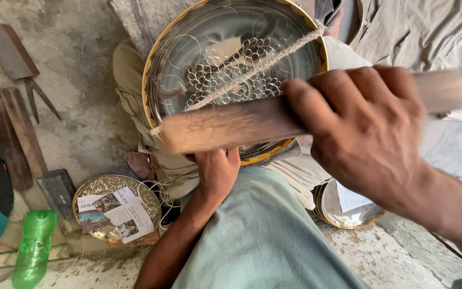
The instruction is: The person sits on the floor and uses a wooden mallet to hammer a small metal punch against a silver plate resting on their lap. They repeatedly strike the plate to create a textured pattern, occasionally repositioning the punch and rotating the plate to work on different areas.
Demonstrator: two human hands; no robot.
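A large round metal plate [199, 32] with a brass rim stands tilted against my knee, its face engraved with circles and a scale-like pattern. My left hand [217, 171] grips its lower edge from below. My right hand [364, 128] is closed around a long wooden stick [225, 126], blurred by motion, which lies across the plate's lower half. A taut twine string [252, 72] runs from the stick's left end diagonally up across the plate.
On the concrete floor at left lie metal shears [36, 93], wooden-handled tools [20, 128], a green plastic bottle [33, 249] and an engraved brass plate [100, 187] with a paper sheet on it. Another shiny plate [348, 217] sits at right.
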